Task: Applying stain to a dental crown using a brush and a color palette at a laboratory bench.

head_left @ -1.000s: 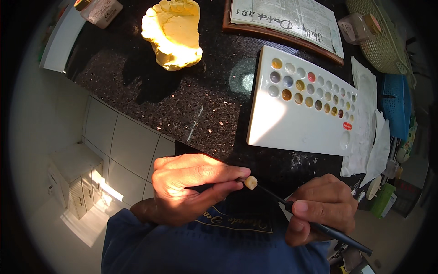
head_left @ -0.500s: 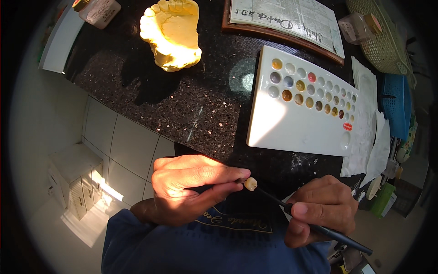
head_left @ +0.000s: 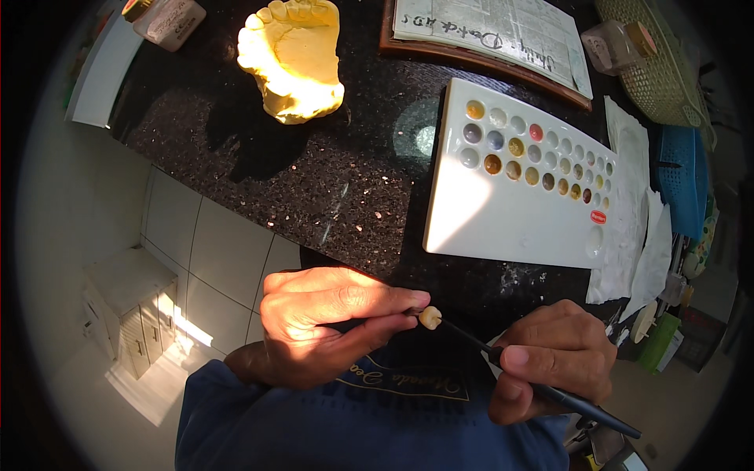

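In front of the palette (head_left: 514, 220), the left hand (head_left: 334, 318) holds a tooth-shaped piece (head_left: 430, 318), the right hand (head_left: 558, 357) a brush (head_left: 585, 407); tip contact unclear.

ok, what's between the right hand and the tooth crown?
Head view: the thin front shaft of a dark pen-shaped brush spans from the right hand towards the tooth crown; tip contact is too small to tell.

Here's the table (head_left: 338, 165), polished black stone, glossy and pale-flecked! Right of centre, the palette (head_left: 503, 228) shines smooth and white. Upper left, the cast (head_left: 298, 71) looks matt, chalky, plaster-like. Low centre, the tooth (head_left: 430, 317) is smooth, and the brush (head_left: 585, 407) shows a sleek, dark handle. Matt cloth shirt (head_left: 353, 432) below; wrinkled paper (head_left: 626, 157) and a blue plastic basket (head_left: 682, 184) at right.
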